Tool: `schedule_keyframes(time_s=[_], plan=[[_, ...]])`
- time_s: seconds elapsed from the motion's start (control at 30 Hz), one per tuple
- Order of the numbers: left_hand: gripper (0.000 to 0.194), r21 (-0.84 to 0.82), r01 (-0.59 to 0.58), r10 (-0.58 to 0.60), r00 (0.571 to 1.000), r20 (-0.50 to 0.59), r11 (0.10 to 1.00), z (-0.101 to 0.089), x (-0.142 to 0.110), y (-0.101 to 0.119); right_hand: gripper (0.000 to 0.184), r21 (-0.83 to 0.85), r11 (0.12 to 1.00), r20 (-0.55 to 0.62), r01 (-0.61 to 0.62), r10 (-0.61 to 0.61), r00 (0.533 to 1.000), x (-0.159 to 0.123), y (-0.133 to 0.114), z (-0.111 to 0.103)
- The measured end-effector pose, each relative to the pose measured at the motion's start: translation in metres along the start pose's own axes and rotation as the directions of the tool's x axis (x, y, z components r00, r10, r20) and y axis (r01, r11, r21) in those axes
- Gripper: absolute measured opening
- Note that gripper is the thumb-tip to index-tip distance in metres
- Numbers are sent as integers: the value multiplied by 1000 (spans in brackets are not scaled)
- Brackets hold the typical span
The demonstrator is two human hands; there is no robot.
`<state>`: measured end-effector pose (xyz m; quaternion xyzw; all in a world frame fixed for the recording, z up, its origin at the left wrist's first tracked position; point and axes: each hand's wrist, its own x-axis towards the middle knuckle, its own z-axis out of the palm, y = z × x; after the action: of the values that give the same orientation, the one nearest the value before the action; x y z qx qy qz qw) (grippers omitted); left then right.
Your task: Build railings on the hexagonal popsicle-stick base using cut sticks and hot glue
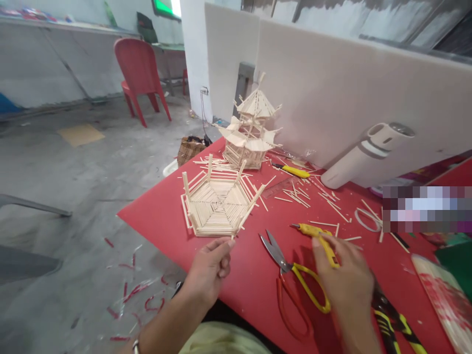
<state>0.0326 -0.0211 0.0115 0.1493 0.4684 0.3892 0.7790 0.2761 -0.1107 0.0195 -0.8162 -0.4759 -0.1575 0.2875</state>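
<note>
A hexagonal base of thin wooden sticks, with upright posts at its corners, sits on the red table. My left hand is closed in a pinch at its near edge, on a small wooden stick that is mostly hidden by the fingers. My right hand, slightly blurred, closes round the handle of a yellow glue gun, whose nozzle points left. Between my hands lie scissors with one red and one yellow handle, blades parted. Behind the base stands a tiered stick pagoda.
Loose sticks and a yellow utility knife lie on the red table. A white tumbler stands near the wall panel. Black-and-yellow pliers lie beside my right wrist. A red chair stands farther back.
</note>
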Motion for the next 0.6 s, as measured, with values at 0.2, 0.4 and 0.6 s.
schedule_keyframes(time_s=[0.2,0.4,0.6], plan=[[38,-22,87,-87,996,24,996,5,1,5,21,626,745,405,-231,-57,913,-48,-108,22],[38,-20,136,-136,990,23,990,4,4,7,22,707,534,536,-464,25,844,-56,-130,46],[37,-40,167,-166,986,25,985,3,6,9,24,710,472,567,-522,56,822,-52,-134,56]])
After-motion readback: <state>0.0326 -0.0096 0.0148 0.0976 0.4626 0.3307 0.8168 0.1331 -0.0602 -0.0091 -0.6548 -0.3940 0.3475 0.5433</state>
